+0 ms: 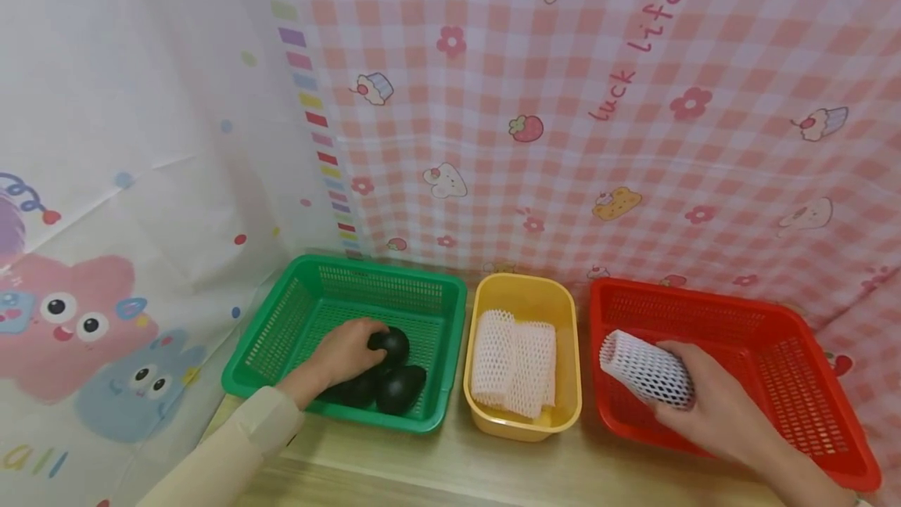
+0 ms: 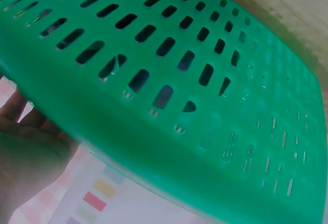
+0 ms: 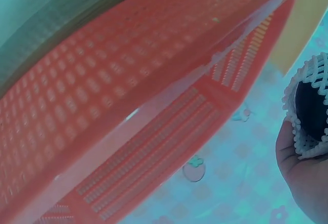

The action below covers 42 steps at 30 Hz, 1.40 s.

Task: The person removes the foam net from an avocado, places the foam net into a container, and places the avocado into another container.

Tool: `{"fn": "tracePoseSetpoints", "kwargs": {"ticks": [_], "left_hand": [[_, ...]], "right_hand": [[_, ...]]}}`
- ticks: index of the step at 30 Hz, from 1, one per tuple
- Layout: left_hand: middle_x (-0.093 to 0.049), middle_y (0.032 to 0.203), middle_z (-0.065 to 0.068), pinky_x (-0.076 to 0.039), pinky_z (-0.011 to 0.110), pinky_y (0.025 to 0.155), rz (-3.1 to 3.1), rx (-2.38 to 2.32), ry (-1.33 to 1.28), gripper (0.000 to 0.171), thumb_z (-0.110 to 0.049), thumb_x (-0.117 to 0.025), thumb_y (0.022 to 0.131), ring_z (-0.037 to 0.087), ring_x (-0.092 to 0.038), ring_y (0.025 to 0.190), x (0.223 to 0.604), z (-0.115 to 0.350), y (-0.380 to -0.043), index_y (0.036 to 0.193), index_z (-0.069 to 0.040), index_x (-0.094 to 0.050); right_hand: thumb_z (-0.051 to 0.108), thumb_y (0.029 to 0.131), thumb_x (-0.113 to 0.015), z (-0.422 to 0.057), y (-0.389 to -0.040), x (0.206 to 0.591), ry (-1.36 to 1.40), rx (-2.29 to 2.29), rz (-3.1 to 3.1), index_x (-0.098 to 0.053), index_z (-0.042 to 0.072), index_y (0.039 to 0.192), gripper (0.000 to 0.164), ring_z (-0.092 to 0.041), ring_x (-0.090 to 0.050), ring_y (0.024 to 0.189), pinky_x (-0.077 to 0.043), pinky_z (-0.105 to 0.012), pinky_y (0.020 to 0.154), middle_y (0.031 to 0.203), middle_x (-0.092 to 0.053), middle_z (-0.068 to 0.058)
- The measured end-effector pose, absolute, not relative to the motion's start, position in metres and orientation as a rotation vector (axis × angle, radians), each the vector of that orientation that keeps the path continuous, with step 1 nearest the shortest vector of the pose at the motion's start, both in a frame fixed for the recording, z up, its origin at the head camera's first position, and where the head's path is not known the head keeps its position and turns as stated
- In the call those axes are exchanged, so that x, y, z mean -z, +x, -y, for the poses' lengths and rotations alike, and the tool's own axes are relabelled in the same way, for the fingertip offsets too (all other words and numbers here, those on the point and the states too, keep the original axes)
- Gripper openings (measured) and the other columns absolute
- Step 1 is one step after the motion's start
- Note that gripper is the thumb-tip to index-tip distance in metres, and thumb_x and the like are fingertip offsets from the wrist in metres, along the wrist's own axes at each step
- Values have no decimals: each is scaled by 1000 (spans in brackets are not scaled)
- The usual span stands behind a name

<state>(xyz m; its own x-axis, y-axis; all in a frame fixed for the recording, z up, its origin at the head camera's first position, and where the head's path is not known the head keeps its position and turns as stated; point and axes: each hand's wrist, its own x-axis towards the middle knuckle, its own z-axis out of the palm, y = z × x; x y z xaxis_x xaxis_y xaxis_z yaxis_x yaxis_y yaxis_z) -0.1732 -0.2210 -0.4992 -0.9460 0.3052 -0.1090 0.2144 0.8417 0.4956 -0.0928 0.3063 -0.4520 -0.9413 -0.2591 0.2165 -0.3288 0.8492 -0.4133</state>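
In the head view my left hand [image 1: 352, 350] reaches into the green basket [image 1: 450, 335]. Its thumb and fingers grip a dark, smooth avocado [image 1: 394, 345]. Another avocado [image 1: 401, 390] lies just in front, and at least one more is partly hidden under the hand. My right hand [image 1: 711, 401] holds a white foam net sleeve [image 1: 644, 366] over the red basket [image 1: 767, 350]. A dark avocado [image 3: 311, 112] shows inside that sleeve in the right wrist view. The left wrist view shows mostly the green basket's wall, with part of the hand beyond its rim.
Between the two baskets stands a yellow tub [image 1: 524, 433] with white foam net sleeves [image 1: 517, 366] in it. All three containers rest on a wooden table [image 1: 394, 464]. A pink checked cloth [image 1: 479, 116] hangs behind them, and a white printed cloth [image 1: 169, 202] hangs at the left.
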Motion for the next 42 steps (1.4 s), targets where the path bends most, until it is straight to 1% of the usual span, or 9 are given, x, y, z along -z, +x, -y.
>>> {"fn": "tracePoseSetpoints", "kwargs": {"ticks": [11,14,16,19,23,26,30,36,42], "left_hand": [[-67,134,14,-51,56,102,-2875,-871,436,38,-14,-76,96,37,-62,126,496,223,-159,131,-2,-70],[-67,134,13,-51,56,101,-2909,-913,474,40,-14,-75,97,37,-61,126,495,221,-151,134,-3,-68],[-68,134,13,-52,56,100,-2944,-939,513,40,-13,-75,97,37,-62,126,495,219,-145,135,-4,-68],[-69,130,10,-55,52,97,-3013,-991,576,38,-13,-76,96,33,-63,122,496,216,-136,133,-6,-70],[-70,126,7,-57,47,92,-3083,-1070,677,34,-10,-78,93,28,-65,117,495,211,-125,127,-8,-72],[-69,126,9,-57,48,92,-3113,-1130,757,34,-7,-79,91,27,-64,116,494,207,-117,125,-7,-73],[-69,127,9,-57,50,92,-3154,-1181,843,36,-8,-81,90,27,-64,117,495,201,-108,125,-7,-73],[-70,123,7,-57,48,92,-3207,-1266,950,36,-6,-83,85,25,-65,114,498,192,-100,120,-7,-74],[-71,121,5,-56,43,89,-3179,-1397,993,38,-2,-83,82,24,-66,111,503,183,-91,119,-8,-74]], "right_hand": [[22,63,-99,-291,-75,455,495,-692,2777,-58,6,132,81,-20,-61,97,-57,-33,80,117,-66,-4],[22,62,-100,-289,-70,458,500,-734,2744,-59,8,132,82,-15,-60,97,-52,-21,82,117,-66,-2],[20,62,-100,-288,-67,461,504,-759,2720,-59,10,132,82,-13,-59,96,-46,-11,85,117,-65,0],[17,61,-100,-285,-62,464,509,-790,2701,-59,9,132,82,-10,-58,97,-37,-4,89,117,-65,1],[21,63,-101,-278,-54,465,459,-815,2735,-58,11,133,82,-9,-57,98,-39,-5,88,119,-64,4],[23,65,-101,-272,-48,465,422,-852,2760,-58,13,132,80,-9,-57,99,-49,-14,86,120,-63,5],[25,63,-101,-265,-41,468,388,-881,2786,-58,14,132,82,-9,-58,99,-56,-25,83,122,-63,5],[23,55,-105,-255,-32,482,465,-941,2690,-61,13,131,88,-7,-59,98,-52,-18,85,121,-63,5],[21,48,-107,-245,-26,498,519,-955,2651,-63,11,128,91,-6,-62,99,-56,-26,82,118,-66,5]]}}
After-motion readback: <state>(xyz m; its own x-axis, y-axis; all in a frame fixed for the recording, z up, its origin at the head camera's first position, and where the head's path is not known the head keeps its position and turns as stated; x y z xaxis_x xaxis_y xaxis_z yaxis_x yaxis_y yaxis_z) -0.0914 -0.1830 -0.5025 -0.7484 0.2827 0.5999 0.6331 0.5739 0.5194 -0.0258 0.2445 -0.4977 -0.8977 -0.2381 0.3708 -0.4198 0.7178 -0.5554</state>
